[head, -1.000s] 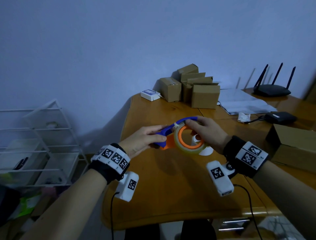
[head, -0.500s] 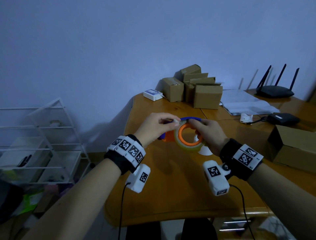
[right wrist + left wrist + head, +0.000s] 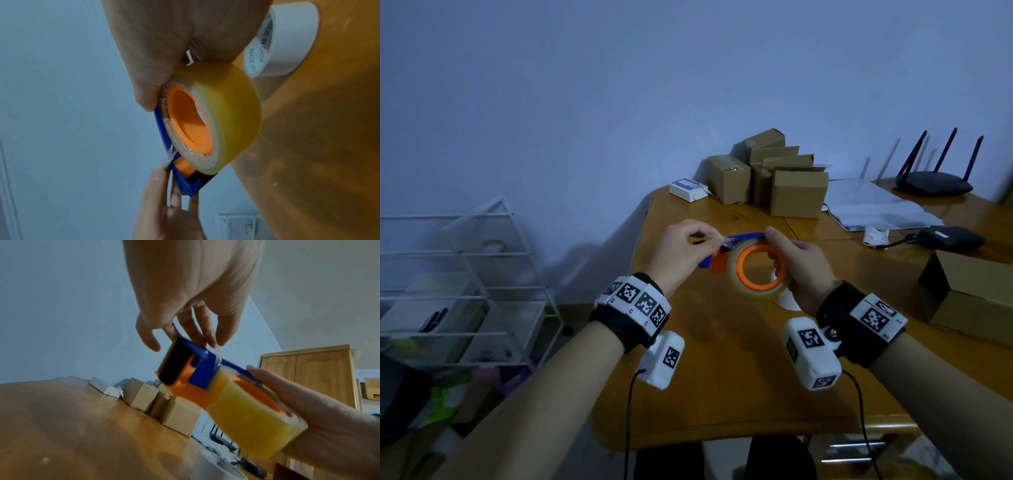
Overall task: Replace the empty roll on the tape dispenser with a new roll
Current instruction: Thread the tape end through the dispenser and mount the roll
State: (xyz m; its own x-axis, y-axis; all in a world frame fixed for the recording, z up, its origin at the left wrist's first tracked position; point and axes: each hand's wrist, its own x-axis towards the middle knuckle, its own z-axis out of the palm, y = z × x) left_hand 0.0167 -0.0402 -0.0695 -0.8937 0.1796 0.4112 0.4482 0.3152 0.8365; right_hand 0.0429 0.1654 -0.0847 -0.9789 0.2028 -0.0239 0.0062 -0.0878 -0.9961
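Note:
My right hand (image 3: 796, 255) grips a tape dispenser (image 3: 714, 263) with a blue frame and orange body, held above the wooden table (image 3: 722, 394). A yellowish clear tape roll (image 3: 756, 296) sits on its orange hub (image 3: 185, 120). My left hand (image 3: 717, 240) pinches the free end of the tape (image 3: 727, 244) just left of the roll's top, over the blue frame (image 3: 202, 369). The dispenser's black toothed cutter (image 3: 172, 366) points away from the roll. A white roll core (image 3: 285, 40) lies on the table behind my right hand.
Several cardboard boxes (image 3: 791, 192) and a small white device (image 3: 688, 190) stand at the table's far side. Papers (image 3: 876, 209), a black router (image 3: 933, 183) and an open box (image 3: 969, 294) are to the right. A white wire rack (image 3: 465, 274) stands left of the table.
My left hand let go of the dispenser's front, went to the top of the roll and now pinches the tape end, drawn slightly left. The right hand keeps holding the dispenser.

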